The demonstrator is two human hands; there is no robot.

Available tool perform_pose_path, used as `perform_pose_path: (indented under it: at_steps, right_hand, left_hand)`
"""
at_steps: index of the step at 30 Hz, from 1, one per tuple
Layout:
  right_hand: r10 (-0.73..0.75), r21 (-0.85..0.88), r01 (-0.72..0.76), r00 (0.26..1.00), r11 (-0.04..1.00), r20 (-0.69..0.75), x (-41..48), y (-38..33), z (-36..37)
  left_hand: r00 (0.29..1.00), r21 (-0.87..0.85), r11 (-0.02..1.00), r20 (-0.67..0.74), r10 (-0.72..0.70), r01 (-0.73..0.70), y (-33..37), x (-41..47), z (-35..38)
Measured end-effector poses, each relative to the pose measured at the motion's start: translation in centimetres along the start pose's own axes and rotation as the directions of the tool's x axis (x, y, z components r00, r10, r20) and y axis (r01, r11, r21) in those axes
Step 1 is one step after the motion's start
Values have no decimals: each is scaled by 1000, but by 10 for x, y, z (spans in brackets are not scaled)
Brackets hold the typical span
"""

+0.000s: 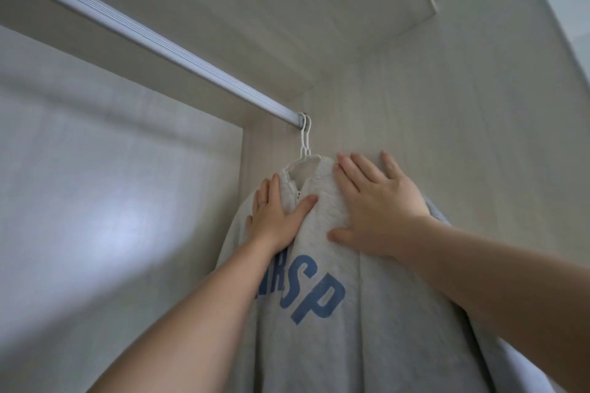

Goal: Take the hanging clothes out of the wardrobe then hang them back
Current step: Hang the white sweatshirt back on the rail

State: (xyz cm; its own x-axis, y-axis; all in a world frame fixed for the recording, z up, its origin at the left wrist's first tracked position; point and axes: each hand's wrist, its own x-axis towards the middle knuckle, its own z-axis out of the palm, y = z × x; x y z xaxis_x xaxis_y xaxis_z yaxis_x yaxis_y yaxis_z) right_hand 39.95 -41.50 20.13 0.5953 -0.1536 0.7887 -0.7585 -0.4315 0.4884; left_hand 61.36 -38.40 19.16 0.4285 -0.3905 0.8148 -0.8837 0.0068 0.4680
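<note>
1. While the sweatshirt (335, 354) hangs mid-frame by its hanger (303, 147) from the rail (159, 43), its shoulders are pressed by the left hand (276, 220) and the right hand (375, 204).
2. Fingers (362, 167) are spread flat; nothing is pinched.
3. The hanger is found just above, between both hands.

Inside wardrobe (399, 80), view angled up. Top panel (319, 3) & R side panel (479, 124): pale off-white wood-grain. Ribbed silver-white rail (143, 33) runs from upper L down to the R side. Behind it, L: smooth grey surface (79, 153) w/ soft glare patch (127, 226). Light cool, diffuse.
</note>
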Motion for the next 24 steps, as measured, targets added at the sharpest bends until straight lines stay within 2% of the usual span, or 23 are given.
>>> perform_pose_path:
  at_steps: [3,9,15,19,24]
  right_hand:
    - [0,62,1,1000,998,-23,-25,6,-6]
    - [52,179,-43,998,983,-41,-93,29,-12]
    - [90,232,-72,994,970,-67,-195,54,-10]
    - [89,236,-76,995,969,-48,-281,73,-2]
    - [127,269,-156,984,950,123,-400,96,15]
  left_hand:
    - [1000,17,1000,7,3,-4,8,-27,-6]
    - [975,156,968,-75,212,-198,30,-108,-2]
    - [931,213,908,23,366,-362,63,-206,16]
    - [916,182,898,62,396,-401,81,-287,45]
    - [909,139,906,191,372,-400,102,-398,91]
